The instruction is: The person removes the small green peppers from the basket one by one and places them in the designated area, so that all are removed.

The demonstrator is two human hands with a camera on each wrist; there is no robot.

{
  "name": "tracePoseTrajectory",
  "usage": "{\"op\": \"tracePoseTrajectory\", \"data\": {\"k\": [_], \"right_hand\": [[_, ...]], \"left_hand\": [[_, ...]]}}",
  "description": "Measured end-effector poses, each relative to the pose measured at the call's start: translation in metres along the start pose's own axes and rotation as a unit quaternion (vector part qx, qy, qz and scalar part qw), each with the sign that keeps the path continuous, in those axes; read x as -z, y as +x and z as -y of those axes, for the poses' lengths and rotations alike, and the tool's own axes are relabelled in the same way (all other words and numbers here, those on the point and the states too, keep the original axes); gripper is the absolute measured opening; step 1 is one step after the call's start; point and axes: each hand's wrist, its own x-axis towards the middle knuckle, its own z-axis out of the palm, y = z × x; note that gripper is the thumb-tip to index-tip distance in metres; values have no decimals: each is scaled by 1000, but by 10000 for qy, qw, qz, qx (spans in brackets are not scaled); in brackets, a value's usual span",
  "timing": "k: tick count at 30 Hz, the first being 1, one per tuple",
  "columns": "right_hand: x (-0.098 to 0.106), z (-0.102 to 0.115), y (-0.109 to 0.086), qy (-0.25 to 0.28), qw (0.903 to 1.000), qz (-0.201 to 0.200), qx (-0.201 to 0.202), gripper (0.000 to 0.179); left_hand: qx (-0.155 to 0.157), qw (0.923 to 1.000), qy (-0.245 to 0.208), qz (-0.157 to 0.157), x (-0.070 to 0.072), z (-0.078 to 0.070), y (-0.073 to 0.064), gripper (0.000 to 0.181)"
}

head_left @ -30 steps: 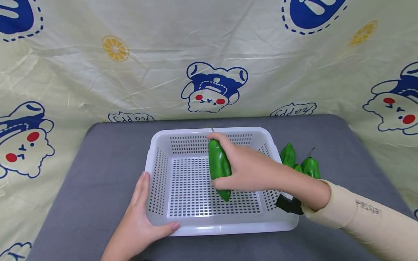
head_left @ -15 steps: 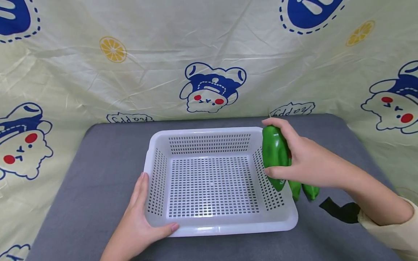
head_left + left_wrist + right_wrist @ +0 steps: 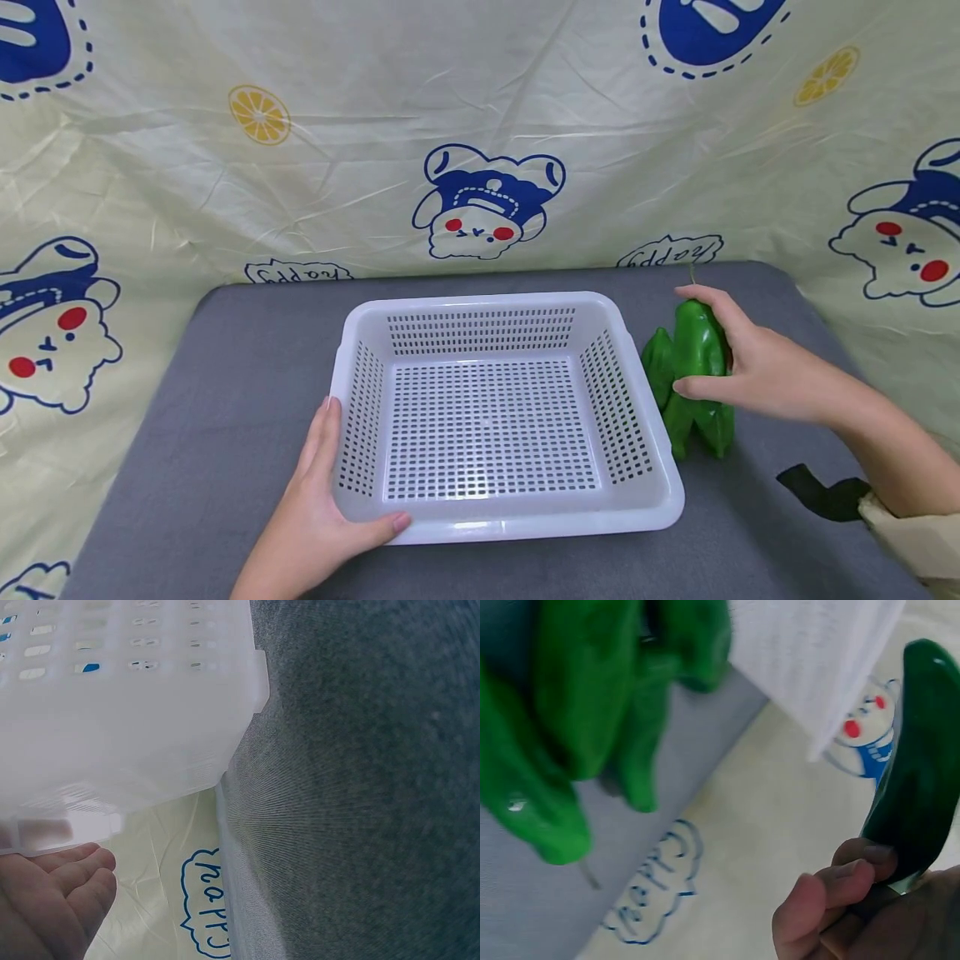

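Observation:
In the head view my right hand (image 3: 772,375) grips a large green pepper (image 3: 699,342) by its side, thumb at the middle and fingertips near the stem. The right wrist view shows this held pepper (image 3: 922,757) in the curled fingers. Several other green peppers (image 3: 658,367) lie beneath and beside it, partly hidden; in the right wrist view these peppers (image 3: 585,690) appear blurred at upper left. A white perforated plastic basket (image 3: 487,528) stands in the middle with nothing in it. My left hand (image 3: 318,504) rests on its near-left corner, thumb on the front rim, fingers straight along the left side.
A grey cloth-covered table (image 3: 247,392) carries everything. Behind it hangs a cream curtain (image 3: 337,192) with cartoon prints. A black strap (image 3: 821,493) hangs at the right wrist beside a beige sleeve (image 3: 911,533). The peppers lie close to the basket's right wall.
My right hand has carried the pepper from above the basket, across its right rim, to over the pepper pile. My left hand and the basket have stayed in place.

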Motion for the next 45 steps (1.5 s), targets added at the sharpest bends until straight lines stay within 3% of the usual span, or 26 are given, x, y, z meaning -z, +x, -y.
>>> {"op": "tracePoseTrajectory", "data": {"k": [8,17,28,45], "right_hand": [[-9,-32,14,-700,9963,268,-418,113],[-22,-61,25,-940,9915,657,-612,119],[-27,-68,24,-1274,9839,1051,-678,120],[-30,-78,22,-1645,9740,1223,-964,116]], "left_hand": [[-33,10000,-17,-24,0,1,0,138],[-5,10000,13,-13,0,0,-1,138],[49,10000,33,0,0,-1,-1,138],[41,10000,17,-8,1,0,0,138]]}}
